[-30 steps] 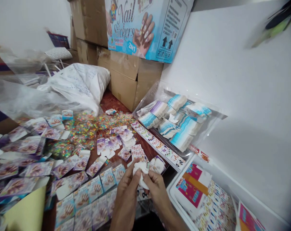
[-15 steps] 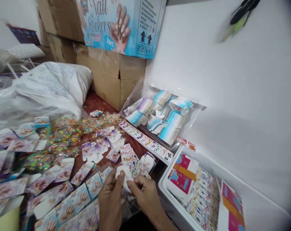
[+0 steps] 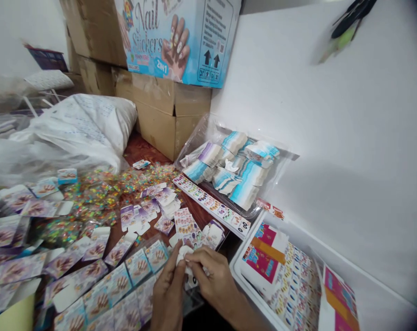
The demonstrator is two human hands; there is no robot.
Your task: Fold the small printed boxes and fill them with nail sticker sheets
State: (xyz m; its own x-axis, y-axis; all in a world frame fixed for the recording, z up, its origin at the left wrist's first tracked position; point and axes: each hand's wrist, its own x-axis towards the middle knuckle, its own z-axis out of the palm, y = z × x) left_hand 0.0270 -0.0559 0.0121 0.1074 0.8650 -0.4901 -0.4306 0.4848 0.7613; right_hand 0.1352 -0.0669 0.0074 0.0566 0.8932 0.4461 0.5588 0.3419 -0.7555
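Note:
My left hand (image 3: 167, 287) is closed around a small white piece (image 3: 184, 252) that looks like card, its thumb and fingers pinching it from the left. From the other side, the fingertips of my right hand (image 3: 215, 278) grip the same piece. What it is exactly cannot be made out, as the fingers cover much of it. Just below, part of a sheet with dark oval nail stickers (image 3: 192, 279) shows between the hands. Nail sticker sheets (image 3: 186, 225) and small flattened boxes (image 3: 213, 233) lie just beyond my hands.
Purple nail-print boxes (image 3: 73, 276) and bags of colourful candy (image 3: 91, 193) cover the left. A plastic tray (image 3: 191, 149) holds stacked blue-and-white cards. On the right stands a white bin (image 3: 238, 266) of sticker sheets. Cardboard cartons (image 3: 160, 99) and a white sack (image 3: 80, 124) stand behind.
My hands have moved slightly right and down in view, with fingers drawn closer together. Less of the white piece shows now. The whole view has shifted a little.

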